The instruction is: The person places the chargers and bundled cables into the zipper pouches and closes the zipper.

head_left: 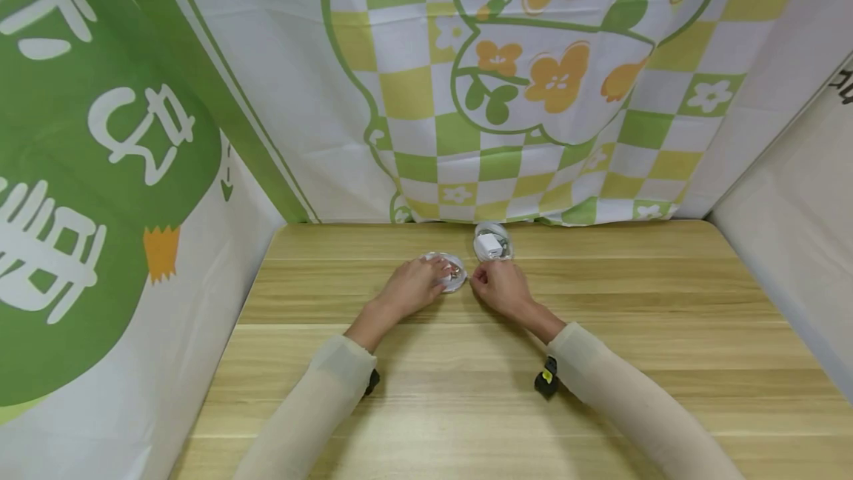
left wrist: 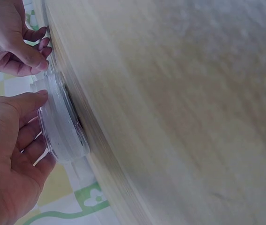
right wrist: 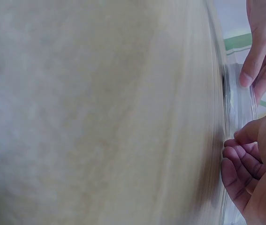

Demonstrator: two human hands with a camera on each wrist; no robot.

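Note:
A round, translucent white coil (head_left: 456, 278) lies on the wooden table, a little gold and white showing inside its ring. My left hand (head_left: 416, 284) grips it, thumb on one side and fingers curled along the other. In the left wrist view, layered bands run around the coil (left wrist: 60, 119). My right hand (head_left: 503, 287) is at the opposite edge, thumb and forefinger pinching at its rim and the other fingers curled. From the right wrist view, the right fingertips (right wrist: 236, 138) sit right against the coil (right wrist: 238, 101). Whatever lies under the left palm is hidden from above.
Just beyond my right hand, by the table's back edge, lies a second white coil (head_left: 508, 247) with a white charger block (head_left: 489, 245) in it. A patterned cloth (head_left: 460, 161) hangs behind the table (head_left: 466, 391). Printed green and white sheeting (head_left: 80, 258) covers the left side.

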